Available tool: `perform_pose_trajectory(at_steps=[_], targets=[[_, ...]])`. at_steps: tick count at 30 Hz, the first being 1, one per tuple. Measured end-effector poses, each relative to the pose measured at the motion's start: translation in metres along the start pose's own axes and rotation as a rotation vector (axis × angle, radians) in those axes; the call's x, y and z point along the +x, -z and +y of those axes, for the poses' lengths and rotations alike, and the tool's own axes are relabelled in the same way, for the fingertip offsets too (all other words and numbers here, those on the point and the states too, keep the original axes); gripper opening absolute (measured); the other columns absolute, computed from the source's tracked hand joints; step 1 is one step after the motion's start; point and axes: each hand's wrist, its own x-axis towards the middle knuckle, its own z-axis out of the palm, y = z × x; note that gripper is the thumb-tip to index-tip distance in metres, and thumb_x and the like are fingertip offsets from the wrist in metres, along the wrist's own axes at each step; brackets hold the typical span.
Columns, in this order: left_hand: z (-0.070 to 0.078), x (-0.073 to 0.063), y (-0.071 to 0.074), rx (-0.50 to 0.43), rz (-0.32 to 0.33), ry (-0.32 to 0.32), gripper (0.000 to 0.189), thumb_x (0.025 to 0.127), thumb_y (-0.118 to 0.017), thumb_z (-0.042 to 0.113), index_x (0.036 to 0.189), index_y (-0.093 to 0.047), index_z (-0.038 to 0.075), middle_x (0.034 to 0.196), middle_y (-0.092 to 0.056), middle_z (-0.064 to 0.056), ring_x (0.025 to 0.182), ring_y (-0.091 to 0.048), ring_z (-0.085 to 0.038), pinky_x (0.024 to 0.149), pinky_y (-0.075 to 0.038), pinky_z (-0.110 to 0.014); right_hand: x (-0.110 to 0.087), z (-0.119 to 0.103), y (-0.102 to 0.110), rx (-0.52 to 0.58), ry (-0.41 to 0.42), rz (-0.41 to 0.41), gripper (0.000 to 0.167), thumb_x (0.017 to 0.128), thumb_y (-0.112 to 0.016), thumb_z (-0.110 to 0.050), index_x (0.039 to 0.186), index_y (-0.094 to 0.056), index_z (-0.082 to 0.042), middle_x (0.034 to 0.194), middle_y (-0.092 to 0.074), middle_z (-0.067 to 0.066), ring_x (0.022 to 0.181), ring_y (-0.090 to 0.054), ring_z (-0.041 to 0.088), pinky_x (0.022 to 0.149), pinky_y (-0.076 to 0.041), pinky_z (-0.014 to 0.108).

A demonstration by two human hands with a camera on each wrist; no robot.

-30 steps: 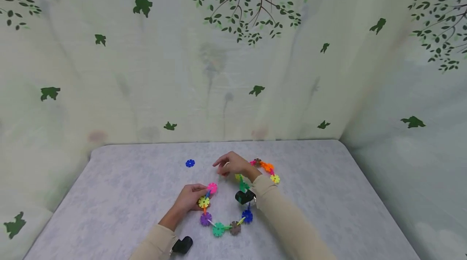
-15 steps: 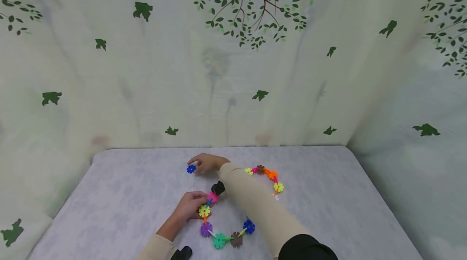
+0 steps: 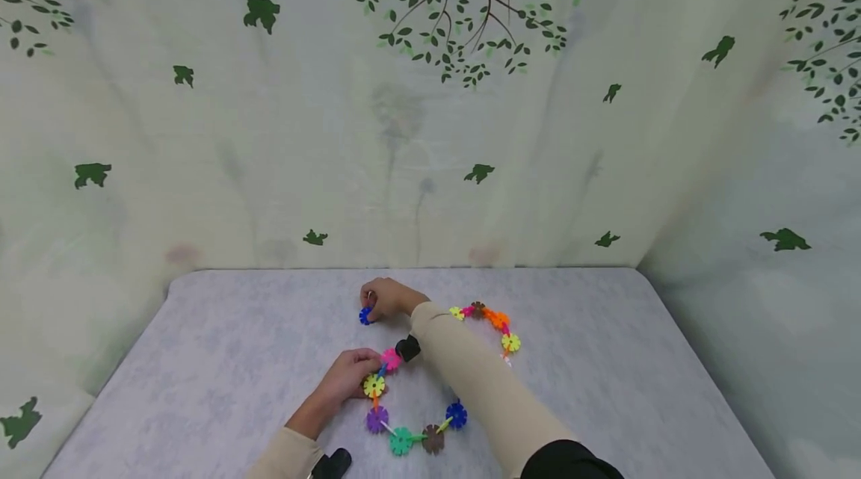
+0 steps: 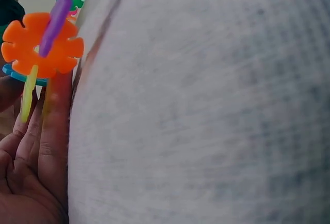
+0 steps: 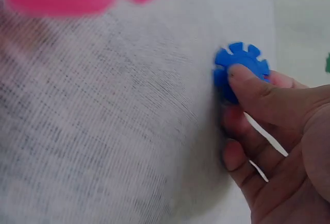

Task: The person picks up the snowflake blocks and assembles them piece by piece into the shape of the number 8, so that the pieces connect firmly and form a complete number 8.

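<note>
A chain of notched, flower-shaped plastic interlocking discs curves over the table. My left hand [image 3: 346, 376] grips its left end, by the yellow disc [image 3: 374, 386] and just below the pink disc [image 3: 391, 359]. In the left wrist view an orange disc [image 4: 62, 49] and a thin yellow disc [image 4: 29, 92] stand at the fingers. My right hand [image 3: 390, 297] pinches a loose blue disc [image 5: 241, 59] between thumb and fingers, above and left of the pink end. The purple disc [image 3: 377, 419], green disc [image 3: 400, 441] and brown disc [image 3: 433, 439] follow along the bottom. The right sleeve hides the chain's middle.
Another stretch of discs, with an orange disc [image 3: 500, 320] and a yellow disc [image 3: 511, 343], arcs right of the right forearm. Black wrist devices [image 3: 407, 349] sit on both arms. A leaf-printed curtain [image 3: 417, 128] rises behind the grey table [image 3: 235, 359].
My right hand has reached left across the table to the loose blue disc, taken hold of it, and moved it slightly right. My left hand has stayed at the chain's end.
</note>
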Motion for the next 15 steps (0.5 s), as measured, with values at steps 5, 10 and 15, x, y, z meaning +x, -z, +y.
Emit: perform_pose_trajectory(at_steps=[5,10,15], targets=[[0.001,0.005,-0.006,-0.030,-0.036,0.006,0.024,0.099,-0.051,0.016,0.105,-0.062,-0.004,0.085,-0.065,-0.007,0.065,-0.066,-0.017,0.061,-0.057,-0.030,-0.021,0.021,0.006,0.226,-0.034,0.042,0.013,0.081,-0.074,0.001,0.088,-0.069,-0.009,0.072,-0.059,-0.002,0.064,-0.054,0.008,0.059,-0.045,0.018],[0.001,0.009,-0.007,-0.037,-0.027,0.051,0.031,0.099,-0.053,0.017,0.117,-0.060,-0.007,0.087,-0.068,-0.008,0.066,-0.068,-0.020,0.062,-0.058,-0.033,-0.053,0.036,0.007,0.396,-0.027,0.106,0.012,0.083,-0.072,0.002,0.094,-0.071,-0.004,0.073,-0.063,0.001,0.064,-0.058,0.010,0.060,-0.052,0.021],[0.001,0.013,-0.008,-0.045,0.009,0.040,0.029,0.097,-0.056,0.013,0.117,-0.061,-0.008,0.088,-0.068,-0.010,0.066,-0.069,-0.023,0.059,-0.058,-0.033,-0.090,0.039,0.005,0.450,-0.075,0.166,0.010,0.084,-0.073,-0.004,0.088,-0.066,-0.008,0.075,-0.067,0.003,0.068,-0.064,0.016,0.065,-0.055,0.026]])
